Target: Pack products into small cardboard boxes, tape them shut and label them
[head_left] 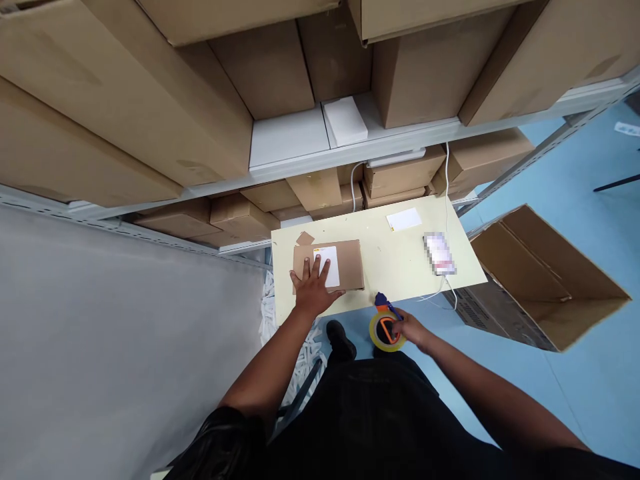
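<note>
My left hand (313, 291) lies with its fingers spread on top of a small cardboard box (351, 263). Under the fingertips is a white label (331, 263) stuck to the box. A scrap of cardboard (305, 238) pokes out by the box's far left corner. My right hand (410, 329) is closed around a tape dispenser (384, 307) with a blue head, an orange frame and a roll of clear yellowish tape. It hangs just off the table's front edge, apart from the box.
The cream table (377, 257) also bears a phone (440, 254) with a white cable and a white slip (404, 219). An open carton (545, 280) stands on the floor at right. Shelves (290, 150) of boxes rise behind. White paper strips (305, 363) lie below at left.
</note>
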`<action>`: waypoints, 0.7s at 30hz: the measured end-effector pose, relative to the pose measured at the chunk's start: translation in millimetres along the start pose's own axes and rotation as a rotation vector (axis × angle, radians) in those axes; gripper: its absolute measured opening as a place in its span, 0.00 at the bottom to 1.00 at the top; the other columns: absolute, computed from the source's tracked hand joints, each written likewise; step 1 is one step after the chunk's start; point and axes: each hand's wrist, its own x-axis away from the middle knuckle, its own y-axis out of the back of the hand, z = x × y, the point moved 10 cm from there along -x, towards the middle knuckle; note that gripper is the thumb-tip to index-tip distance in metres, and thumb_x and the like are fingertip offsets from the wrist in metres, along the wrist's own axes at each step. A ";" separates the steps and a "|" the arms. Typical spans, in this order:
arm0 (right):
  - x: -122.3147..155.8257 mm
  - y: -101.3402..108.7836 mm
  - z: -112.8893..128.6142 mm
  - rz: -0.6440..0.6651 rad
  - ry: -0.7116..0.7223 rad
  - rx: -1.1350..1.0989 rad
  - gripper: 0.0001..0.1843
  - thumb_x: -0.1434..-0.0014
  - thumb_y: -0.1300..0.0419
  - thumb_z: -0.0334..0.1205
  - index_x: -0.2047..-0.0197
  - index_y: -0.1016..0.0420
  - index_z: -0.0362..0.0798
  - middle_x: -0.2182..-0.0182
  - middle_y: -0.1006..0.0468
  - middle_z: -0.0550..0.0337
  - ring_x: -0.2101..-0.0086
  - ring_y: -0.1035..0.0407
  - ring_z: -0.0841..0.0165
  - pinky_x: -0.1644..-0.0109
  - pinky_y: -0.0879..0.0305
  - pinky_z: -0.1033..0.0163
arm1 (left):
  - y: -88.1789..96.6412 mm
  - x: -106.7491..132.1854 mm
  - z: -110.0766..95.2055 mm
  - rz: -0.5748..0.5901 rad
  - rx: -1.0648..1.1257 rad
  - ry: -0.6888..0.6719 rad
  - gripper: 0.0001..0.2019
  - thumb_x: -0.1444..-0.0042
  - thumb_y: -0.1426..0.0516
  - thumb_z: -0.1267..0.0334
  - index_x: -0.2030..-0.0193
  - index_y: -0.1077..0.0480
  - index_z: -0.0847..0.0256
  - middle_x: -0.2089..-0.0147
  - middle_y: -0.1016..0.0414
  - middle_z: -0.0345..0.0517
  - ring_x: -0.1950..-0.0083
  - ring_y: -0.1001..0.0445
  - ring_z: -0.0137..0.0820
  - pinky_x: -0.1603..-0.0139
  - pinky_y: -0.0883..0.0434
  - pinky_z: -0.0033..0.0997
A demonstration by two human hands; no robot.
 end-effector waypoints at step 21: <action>-102.9 0.3 113.3 -0.004 -0.065 0.167 0.26 0.57 0.37 0.33 0.50 0.24 0.49 0.65 0.19 0.55 0.70 0.26 0.64 0.72 0.33 0.64 | -6.7 24.4 4.7 0.037 -0.041 -0.721 0.54 0.45 0.39 0.34 0.21 0.55 0.60 0.20 0.58 0.59 0.19 0.63 0.51 0.23 0.68 0.58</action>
